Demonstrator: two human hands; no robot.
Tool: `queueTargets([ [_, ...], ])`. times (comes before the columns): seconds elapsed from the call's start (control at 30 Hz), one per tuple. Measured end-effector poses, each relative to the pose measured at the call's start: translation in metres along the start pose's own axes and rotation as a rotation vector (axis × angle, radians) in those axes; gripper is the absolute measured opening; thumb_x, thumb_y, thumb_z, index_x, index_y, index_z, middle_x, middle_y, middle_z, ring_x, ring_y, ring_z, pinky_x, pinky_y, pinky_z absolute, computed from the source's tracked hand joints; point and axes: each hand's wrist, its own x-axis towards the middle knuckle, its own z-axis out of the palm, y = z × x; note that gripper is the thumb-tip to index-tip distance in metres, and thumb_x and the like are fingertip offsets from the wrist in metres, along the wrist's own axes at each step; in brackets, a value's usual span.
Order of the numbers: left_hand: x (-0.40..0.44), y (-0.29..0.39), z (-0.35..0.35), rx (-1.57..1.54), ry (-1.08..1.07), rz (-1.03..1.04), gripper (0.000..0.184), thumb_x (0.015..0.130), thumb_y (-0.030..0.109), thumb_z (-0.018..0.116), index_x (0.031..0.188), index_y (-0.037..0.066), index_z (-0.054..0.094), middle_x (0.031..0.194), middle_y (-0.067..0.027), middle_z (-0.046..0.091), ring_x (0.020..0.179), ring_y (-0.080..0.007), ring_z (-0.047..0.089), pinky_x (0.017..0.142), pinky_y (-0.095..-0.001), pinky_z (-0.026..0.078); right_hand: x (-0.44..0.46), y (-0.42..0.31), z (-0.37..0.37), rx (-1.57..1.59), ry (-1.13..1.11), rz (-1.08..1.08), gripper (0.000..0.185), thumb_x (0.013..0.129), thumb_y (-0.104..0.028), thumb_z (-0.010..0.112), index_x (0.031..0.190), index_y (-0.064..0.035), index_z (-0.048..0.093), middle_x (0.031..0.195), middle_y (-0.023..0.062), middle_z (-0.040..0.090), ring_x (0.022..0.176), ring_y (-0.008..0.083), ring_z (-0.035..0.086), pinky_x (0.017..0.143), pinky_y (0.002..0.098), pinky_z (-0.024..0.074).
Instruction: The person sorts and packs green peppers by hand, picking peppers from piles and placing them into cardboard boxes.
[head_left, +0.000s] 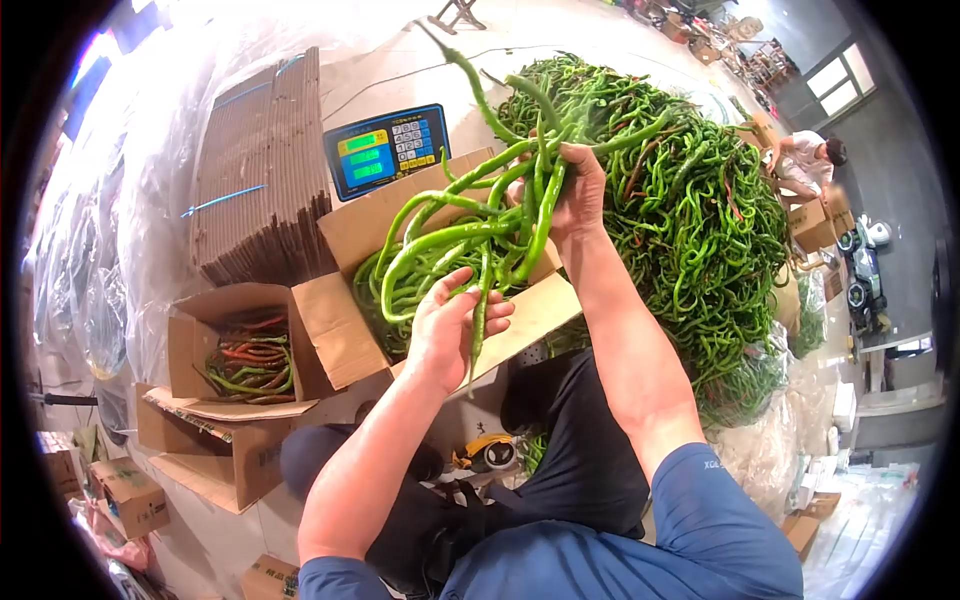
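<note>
My right hand (572, 195) is closed around a bunch of long green chili peppers (540, 205), lifted above an open cardboard box (345, 325). Some peppers stick out past the fist on both sides; others curve down to the left. Below the bunch, my left hand (450, 325) is turned palm up with its fingers apart. One pepper hangs across its palm and fingers, and no grip on it shows. More green peppers (400, 335) lie inside the box, partly hidden by the bunch and my left hand.
A large heap of green peppers (690, 220) rises at the right. Behind the box stands a lit digital scale display (387, 150), beside stacked flat cardboard (260, 165). A smaller box (190, 355) at the left holds red and green peppers. Another person (805, 165) is at the far right.
</note>
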Motion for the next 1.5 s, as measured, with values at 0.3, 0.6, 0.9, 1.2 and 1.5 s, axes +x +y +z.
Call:
queueTargets([
  [0.3,0.020,-0.008,-0.018,0.210,0.302,0.181,0.043,0.097,0.001,0.056,0.136,-0.001,0.040,0.107,-0.0152,0.058,0.085,-0.0238,0.068,0.068,-0.0330,0.059,-0.005,-0.007,0.007,-0.070,-0.006,-0.046,0.045,0.080,-0.033,0.064,0.111,-0.0010,0.067,0.085,0.0113,0.067,0.065,0.0231,0.065,0.054,0.0368,0.0578],
  [0.6,0.070,-0.004,-0.100,0.847,0.447,0.328,0.047,0.085,-0.002,0.058,0.132,-0.001,0.058,0.123,-0.0159,0.066,0.111,-0.0248,0.063,0.097,-0.0344,0.049,-0.006,-0.027,-0.011,-0.004,-0.036,-0.097,0.043,0.080,-0.032,0.063,0.111,-0.0022,0.066,0.082,0.0098,0.068,0.065,0.0221,0.066,0.054,0.0383,0.0573],
  [0.9,0.018,0.051,-0.041,0.866,0.361,1.000,0.040,0.083,-0.008,0.056,0.120,0.003,0.065,0.126,-0.0124,0.064,0.115,-0.0225,0.061,0.091,-0.0339,0.050,-0.013,-0.028,-0.016,-0.143,-0.029,-0.005,0.048,0.077,-0.034,0.067,0.113,-0.0015,0.067,0.086,0.0108,0.069,0.066,0.0223,0.067,0.054,0.0343,0.0570],
  [1.2,0.009,0.065,-0.008,1.268,-0.082,1.005,0.026,0.081,-0.002,0.071,0.106,0.005,0.070,0.106,-0.0088,0.067,0.091,-0.0251,0.065,0.077,-0.0335,0.053,-0.017,-0.002,0.013,-0.190,-0.056,0.125,0.049,0.075,-0.032,0.069,0.113,-0.0008,0.065,0.084,0.0140,0.066,0.070,0.0255,0.066,0.053,0.0359,0.0579],
  [1.5,0.012,0.066,-0.007,1.163,-0.066,1.107,0.026,0.080,-0.011,0.067,0.103,0.001,0.069,0.103,-0.0088,0.067,0.087,-0.0179,0.068,0.077,-0.0293,0.055,-0.017,0.001,0.014,-0.177,-0.012,0.119,0.048,0.075,-0.032,0.070,0.111,0.0002,0.066,0.083,0.0147,0.066,0.067,0.0234,0.065,0.054,0.0355,0.0593],
])
